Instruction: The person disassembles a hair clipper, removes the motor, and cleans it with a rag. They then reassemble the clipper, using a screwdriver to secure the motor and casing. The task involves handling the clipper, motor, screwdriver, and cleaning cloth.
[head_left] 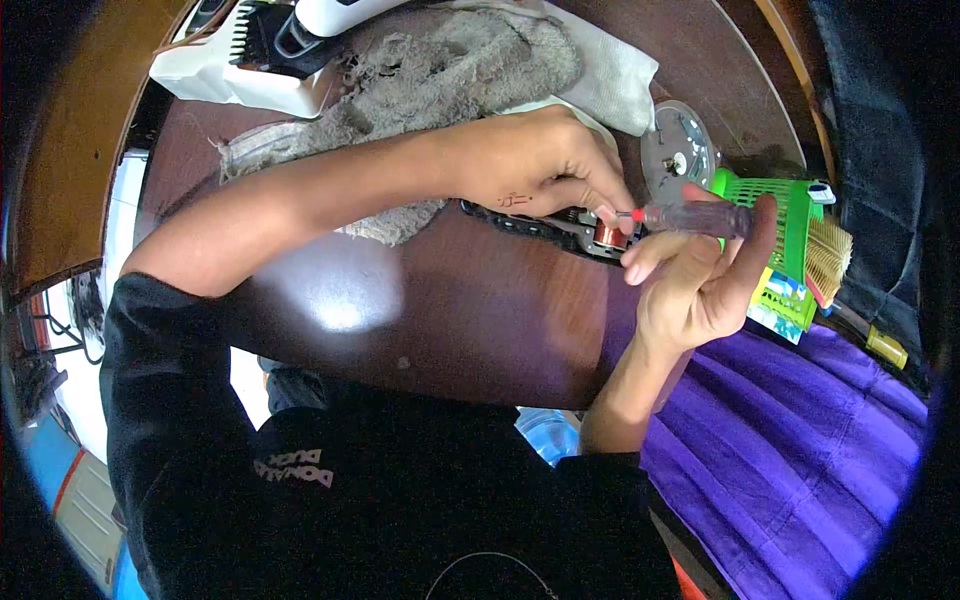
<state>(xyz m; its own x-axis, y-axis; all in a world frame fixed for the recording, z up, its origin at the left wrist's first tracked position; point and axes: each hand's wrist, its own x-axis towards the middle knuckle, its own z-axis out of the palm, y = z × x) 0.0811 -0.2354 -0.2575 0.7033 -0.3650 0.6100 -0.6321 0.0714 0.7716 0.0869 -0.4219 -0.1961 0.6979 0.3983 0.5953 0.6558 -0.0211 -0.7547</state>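
Note:
My right hand (695,290) holds a screwdriver (690,219) by its clear, purplish handle, with its red collar and thin shaft pointing left. Closed in a pinch, my left hand (545,165) has its thumb and finger at the screwdriver's tip. Whatever small thing lies between those fingertips is hidden. Just below both hands sits an opened black hair clipper (545,230) on the table, with a copper coil (610,236) and metal parts showing. My hands cover part of it.
A grey rag (440,75) lies behind my left forearm, beside a white cloth (605,70). A round clear dish (680,150) holds small parts. At right stand a green basket (790,215) and a brush (828,255). A white clipper (335,15) rests at the back left of the table (460,320).

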